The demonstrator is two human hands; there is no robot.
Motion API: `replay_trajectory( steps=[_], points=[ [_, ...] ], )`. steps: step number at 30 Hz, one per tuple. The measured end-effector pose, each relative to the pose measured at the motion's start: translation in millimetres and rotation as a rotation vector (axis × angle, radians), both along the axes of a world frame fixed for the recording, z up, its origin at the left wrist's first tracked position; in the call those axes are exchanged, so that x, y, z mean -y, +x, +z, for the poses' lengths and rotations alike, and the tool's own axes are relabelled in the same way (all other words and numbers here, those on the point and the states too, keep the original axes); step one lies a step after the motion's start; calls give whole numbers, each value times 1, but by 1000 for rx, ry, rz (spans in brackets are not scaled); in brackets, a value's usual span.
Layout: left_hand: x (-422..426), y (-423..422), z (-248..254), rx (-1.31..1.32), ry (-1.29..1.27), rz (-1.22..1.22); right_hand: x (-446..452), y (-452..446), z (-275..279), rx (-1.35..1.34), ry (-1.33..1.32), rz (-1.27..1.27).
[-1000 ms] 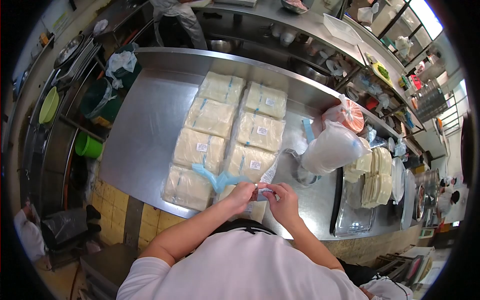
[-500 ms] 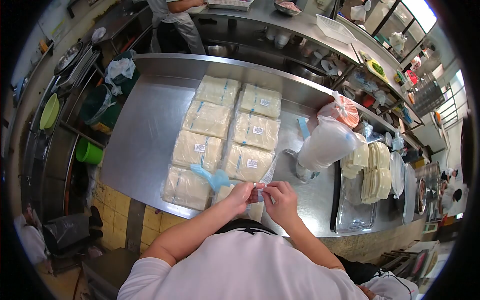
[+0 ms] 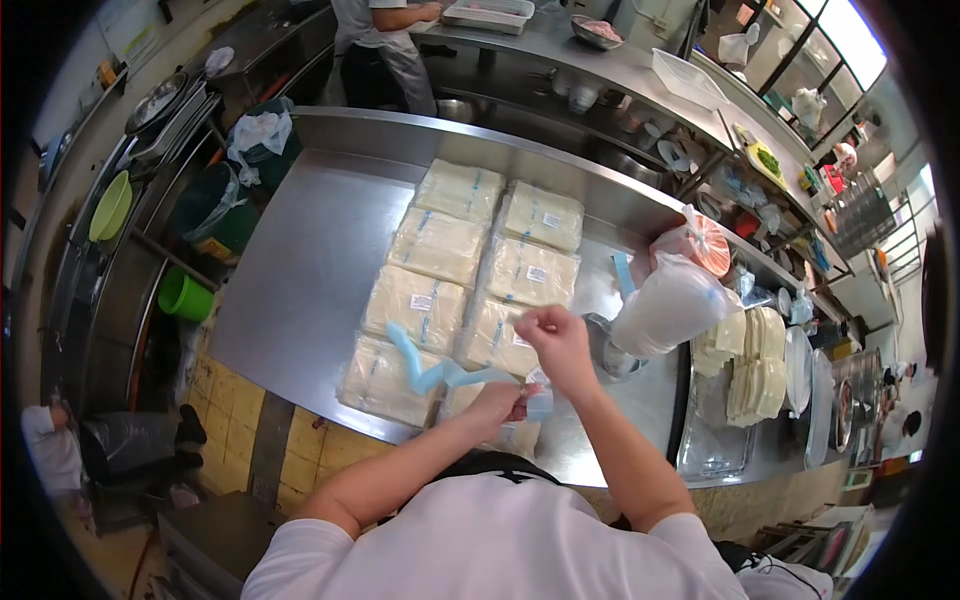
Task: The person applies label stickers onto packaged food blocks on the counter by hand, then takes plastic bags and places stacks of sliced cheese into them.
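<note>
My left hand (image 3: 495,408) is closed around a long blue paper strip (image 3: 405,355), which looks like label backing. The strip curls left over the packs, and a pale bluish end sticks out to the right of the hand. Above and to the right, my right hand (image 3: 557,345) hovers with its fingers pinched together at the edge of a plastic-wrapped pack (image 3: 492,335) of pale, flat sheets. Whatever those fingers may hold is hidden. Several similar packs lie in two columns, some with a small printed white label (image 3: 536,273). My forearms partly cover the nearest right-hand pack.
Bulging plastic bags (image 3: 668,305) stand right of the packs. Beyond them, stacked pale sheets (image 3: 757,370) sit by a dark-edged tray (image 3: 712,440). The steel table (image 3: 290,240) has a raised back edge. Another person (image 3: 385,50) stands at the far counter.
My right hand has left the left hand and moved up over the right column. The left hand has stayed low, and the blue strip now stretches out longer across the packs. The view has shifted slightly.
</note>
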State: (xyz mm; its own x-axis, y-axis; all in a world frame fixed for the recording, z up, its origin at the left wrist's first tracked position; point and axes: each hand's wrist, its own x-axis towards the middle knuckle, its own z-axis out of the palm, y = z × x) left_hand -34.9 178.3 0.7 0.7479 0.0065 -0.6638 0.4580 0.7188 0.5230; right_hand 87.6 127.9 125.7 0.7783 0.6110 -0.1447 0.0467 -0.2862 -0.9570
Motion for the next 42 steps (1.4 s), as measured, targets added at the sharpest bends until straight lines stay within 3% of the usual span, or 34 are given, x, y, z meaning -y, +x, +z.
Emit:
replay_trajectory(
  steps=[4,7,8,10,11,17,23,26,29,32,35,42],
  points=[
    [0,-3,7,43,63,-78,-89,43,-42,-119,-56,-15],
    [-12,-4,7,168,133,-134,-173,67,-85,84,-259,-42],
    [-9,-3,18,141,72,-46,-189,67,-91,194,-300,-56],
    [-11,0,-9,227,137,-121,-216,63,-96,411,-381,-84],
    [-9,1,-18,213,134,-117,-224,62,-95,296,-406,-81],
    [-6,5,-26,195,86,-90,-245,64,-145,483,-551,-99],
    [-6,2,-32,150,147,-163,-230,67,-137,611,-426,-154],
    [-11,1,-36,144,198,-239,-217,84,-129,729,-490,-141],
    [-23,4,10,125,132,-146,-188,112,-132,794,-347,-148],
    [-24,5,16,146,334,-125,-128,117,-95,485,-55,-87],
    [-36,8,35,180,567,-202,-43,92,-42,209,-114,20],
    [-19,10,35,367,540,-78,80,5,7,444,-144,218]
  ],
)
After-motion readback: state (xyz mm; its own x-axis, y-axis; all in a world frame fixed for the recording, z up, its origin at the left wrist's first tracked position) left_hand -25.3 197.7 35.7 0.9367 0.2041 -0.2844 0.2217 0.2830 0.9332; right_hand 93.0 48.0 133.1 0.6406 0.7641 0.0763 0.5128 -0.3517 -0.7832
